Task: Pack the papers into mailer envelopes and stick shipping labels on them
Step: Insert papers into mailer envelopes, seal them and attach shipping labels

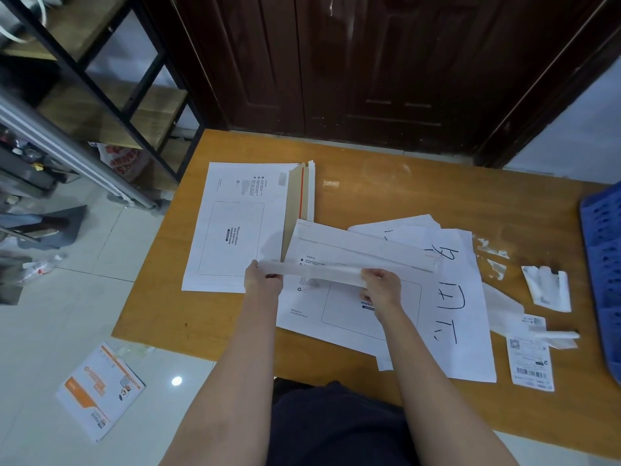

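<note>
Both hands hold a long white strip (pixel 312 271) above the mailer envelope (pixel 349 297) lying mid-counter: the left hand (pixel 262 277) pinches its left end, the right hand (pixel 381 287) grips it further right. The strip's long axis runs left to right, parallel to the counter's near edge. The envelope's printed box reads "waybill". A stack of envelopes (pixel 235 227) lies toward the far left corner, long axis near to far, printed "Please attach the express waybill here". Handwritten papers (pixel 450 297) lie right of the mailer; a barcode shipping label (pixel 531 364) sits near the right edge of the counter (pixel 403 183).
</note>
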`<state>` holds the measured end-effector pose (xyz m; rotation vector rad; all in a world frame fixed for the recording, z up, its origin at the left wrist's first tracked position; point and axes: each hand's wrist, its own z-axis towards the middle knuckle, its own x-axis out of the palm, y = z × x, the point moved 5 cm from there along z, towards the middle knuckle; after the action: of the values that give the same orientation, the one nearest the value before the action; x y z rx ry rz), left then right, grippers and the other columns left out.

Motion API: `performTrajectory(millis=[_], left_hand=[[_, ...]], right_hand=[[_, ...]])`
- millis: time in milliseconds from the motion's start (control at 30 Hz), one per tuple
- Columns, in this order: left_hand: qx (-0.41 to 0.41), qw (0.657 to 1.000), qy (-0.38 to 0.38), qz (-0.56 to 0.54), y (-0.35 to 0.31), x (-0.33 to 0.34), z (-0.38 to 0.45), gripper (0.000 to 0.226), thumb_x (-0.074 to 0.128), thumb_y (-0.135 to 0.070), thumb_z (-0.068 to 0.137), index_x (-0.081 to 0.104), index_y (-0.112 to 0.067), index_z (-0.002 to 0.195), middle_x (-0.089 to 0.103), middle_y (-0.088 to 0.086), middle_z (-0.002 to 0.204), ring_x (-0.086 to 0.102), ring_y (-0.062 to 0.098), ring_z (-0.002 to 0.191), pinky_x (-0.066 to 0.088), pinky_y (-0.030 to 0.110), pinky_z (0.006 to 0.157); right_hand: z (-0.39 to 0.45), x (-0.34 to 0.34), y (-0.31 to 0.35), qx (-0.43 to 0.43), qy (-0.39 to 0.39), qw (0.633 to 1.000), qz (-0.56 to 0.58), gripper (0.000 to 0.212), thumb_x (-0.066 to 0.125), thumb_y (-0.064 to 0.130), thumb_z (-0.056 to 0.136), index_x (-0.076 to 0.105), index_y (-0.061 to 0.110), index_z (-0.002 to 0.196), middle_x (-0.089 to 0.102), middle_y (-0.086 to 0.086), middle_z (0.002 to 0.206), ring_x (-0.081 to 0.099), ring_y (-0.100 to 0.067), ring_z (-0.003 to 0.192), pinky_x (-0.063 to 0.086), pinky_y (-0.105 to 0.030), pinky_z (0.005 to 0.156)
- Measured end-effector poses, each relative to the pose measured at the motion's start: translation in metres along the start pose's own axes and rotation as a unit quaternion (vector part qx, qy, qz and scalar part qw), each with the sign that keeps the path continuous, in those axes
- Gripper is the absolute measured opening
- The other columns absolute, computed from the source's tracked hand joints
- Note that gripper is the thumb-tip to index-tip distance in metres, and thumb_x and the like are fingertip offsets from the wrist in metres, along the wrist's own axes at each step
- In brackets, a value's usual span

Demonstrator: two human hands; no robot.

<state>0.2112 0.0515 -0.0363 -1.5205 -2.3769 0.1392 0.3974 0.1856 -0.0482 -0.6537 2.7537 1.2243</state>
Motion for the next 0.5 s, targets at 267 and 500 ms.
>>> performTrajectory(millis=[267,500], left_hand=[[-0.013,1.0,0.02,-0.001,-0.001,-0.0045,0.0026,0.039,0.058,-0.023,0.095,0.047,-0.018,0.132,0.057,0.006,0.115,0.058,0.024,0.11,0.054,0.029,0.085],[0.012,1.0,0.018,0.003,-0.0028,-0.0035,-0.0056,0.034,0.055,-0.021,0.096,0.048,-0.016,0.129,0.056,0.007,0.094,0.058,0.025,0.103,0.054,0.032,0.079]], right_hand=[[0.001,-0.0011,-0.0035,0.002,-0.002,1.0,0.007,0.01,0.053,0.009,0.09,0.062,0.004,0.089,0.055,-0.003,0.071,0.051,-0.02,0.052,0.043,-0.027,0.051],[0.0045,-0.0012,-0.0018,-0.008,-0.005,1.0,-0.004,0.011,0.052,0.01,0.09,0.062,0.004,0.091,0.056,-0.006,0.076,0.051,-0.02,0.052,0.044,-0.028,0.052]])
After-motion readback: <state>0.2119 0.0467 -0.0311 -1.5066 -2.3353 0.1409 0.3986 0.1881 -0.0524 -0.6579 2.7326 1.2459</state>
